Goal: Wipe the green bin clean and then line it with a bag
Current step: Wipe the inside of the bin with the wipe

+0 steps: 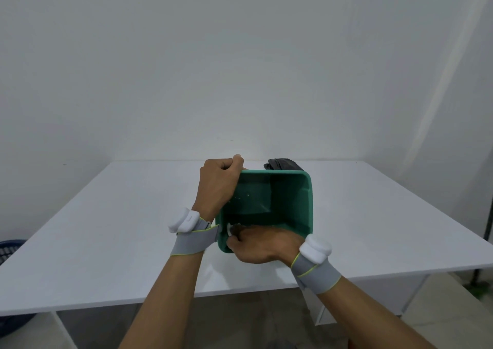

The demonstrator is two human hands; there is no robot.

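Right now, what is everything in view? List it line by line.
bin: 1, green, mid-table, tipped with its opening toward the camera
wipe: 1, white, at the bin's near rim, mostly hidden
bag: 1, black, folded, behind the bin
table: 1, white, against the wall
basket: 1, blue, floor at far left, partly cut off
wrist bands: 2, grey with white units, one per wrist
left hand: 1, grips the bin's far left rim
right hand: 1, holds the wipe at the near rim

- Left hand [217, 182] and right hand [260, 246], both bare, forearms uncovered.
- Each wrist wears a grey elastic band edged in yellow-green.
- A rounded white pod sits on each band.
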